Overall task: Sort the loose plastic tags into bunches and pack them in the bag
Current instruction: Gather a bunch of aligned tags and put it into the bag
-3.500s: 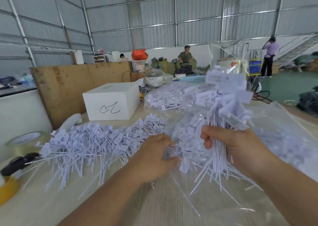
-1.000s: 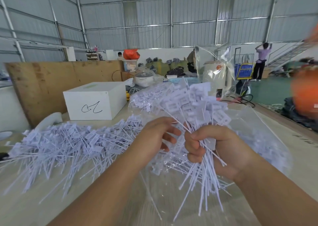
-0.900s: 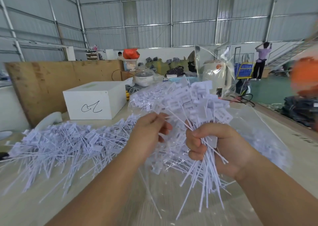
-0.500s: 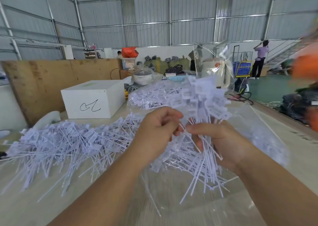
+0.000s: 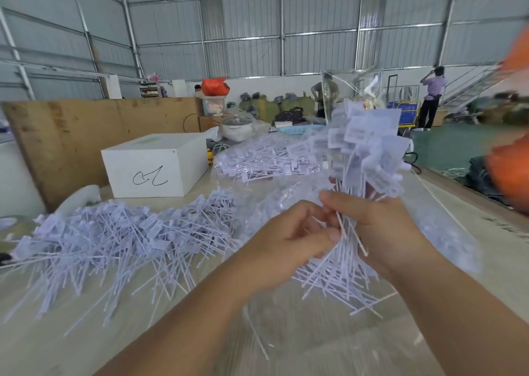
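Your right hand [image 5: 383,229] is closed round a bunch of tags [image 5: 363,158], gripping it at the stems with the flat label heads fanned upward and the thin tails splaying down and out below your fist. Your left hand [image 5: 289,246] is curled against the same stems just beside your right thumb, fingertips pinching a few strands; whether it is adding a tag or straightening one cannot be told.

The step in hand appears to be squaring up the bunch. To do it well, keep the right grip firm and close under the heads, draw stray tails in with the left, and level the heads before you let go; the tails are crossed and uneven at present, and a loose grip would likely let them slide.

The tags are white, smooth plastic: a small rectangular printed head on a long, narrow, flexible stem. They look slippery and prone to tangle.

Beneath and behind your hands lies the clear bag [image 5: 446,241], thin, glossy and crinkled, with tags already showing through it. A large loose pile [image 5: 114,232] of unsorted tags lies spread on the pale table [image 5: 57,332] to your left, well short of done. A white box [image 5: 154,166] stands behind it.
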Demonstrator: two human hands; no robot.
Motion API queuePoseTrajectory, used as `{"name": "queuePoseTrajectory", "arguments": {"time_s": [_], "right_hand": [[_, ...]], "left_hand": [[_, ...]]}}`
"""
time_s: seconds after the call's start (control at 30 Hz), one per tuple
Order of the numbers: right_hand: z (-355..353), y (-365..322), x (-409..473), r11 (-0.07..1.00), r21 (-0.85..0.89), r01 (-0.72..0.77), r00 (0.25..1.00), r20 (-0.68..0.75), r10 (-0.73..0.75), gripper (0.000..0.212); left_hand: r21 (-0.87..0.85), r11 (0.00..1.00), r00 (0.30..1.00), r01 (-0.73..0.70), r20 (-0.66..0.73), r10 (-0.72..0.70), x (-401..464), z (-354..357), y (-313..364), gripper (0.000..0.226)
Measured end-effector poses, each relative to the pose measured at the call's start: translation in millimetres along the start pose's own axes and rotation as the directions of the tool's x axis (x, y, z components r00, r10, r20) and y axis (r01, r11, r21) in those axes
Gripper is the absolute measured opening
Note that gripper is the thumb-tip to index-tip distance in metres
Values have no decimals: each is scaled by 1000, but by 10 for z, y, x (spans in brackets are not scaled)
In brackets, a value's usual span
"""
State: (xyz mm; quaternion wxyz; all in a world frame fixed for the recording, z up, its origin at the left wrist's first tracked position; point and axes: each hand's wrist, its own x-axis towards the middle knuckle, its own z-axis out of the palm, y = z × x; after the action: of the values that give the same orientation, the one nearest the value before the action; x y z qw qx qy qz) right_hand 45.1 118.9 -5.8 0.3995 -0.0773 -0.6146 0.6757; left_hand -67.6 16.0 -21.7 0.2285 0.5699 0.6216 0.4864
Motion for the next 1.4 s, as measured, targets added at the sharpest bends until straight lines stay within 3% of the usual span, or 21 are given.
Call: {"name": "queuePoseTrajectory", "arguments": {"time_s": [0.13, 0.3, 0.47, 0.7, 0.9, 1.03, 1.2, 1.4], "right_hand": [[5, -9, 2, 999, 0, 48, 996, -78, -47, 36], [45, 27, -28, 1000, 11, 27, 999, -29, -26, 19], [50, 61, -13, 994, 101, -50, 998, -44, 55, 23], [30, 93, 26, 976, 145, -163, 983, -66, 174, 25], [26, 193, 37, 991, 69, -118, 973, -189, 129, 13], [62, 216, 26, 997, 22, -80, 973, -213, 83, 12], [97, 185, -5, 990, 135, -38, 982, -177, 62, 32], [105, 159, -9, 966, 236, -109, 975, -164, 150, 22]], "left_hand": [[87, 994, 992, -70, -100, 79, -4, 47, 0, 48], [112, 986, 966, -122, -215, 144, -7, 125, 22, 49], [144, 984, 979, -105, -161, 128, 18, 115, -9, 26], [223, 970, 970, -97, -199, 142, 14, 109, -5, 27], [421, 890, 906, -176, -285, 314, -23, 163, 47, 11], [620, 761, 850, -192, -282, 445, -61, 210, 52, 9], [774, 591, 721, -225, -276, 636, -74, 290, 79, 15], [771, 590, 694, -241, -288, 660, -73, 342, 70, 16]]}}
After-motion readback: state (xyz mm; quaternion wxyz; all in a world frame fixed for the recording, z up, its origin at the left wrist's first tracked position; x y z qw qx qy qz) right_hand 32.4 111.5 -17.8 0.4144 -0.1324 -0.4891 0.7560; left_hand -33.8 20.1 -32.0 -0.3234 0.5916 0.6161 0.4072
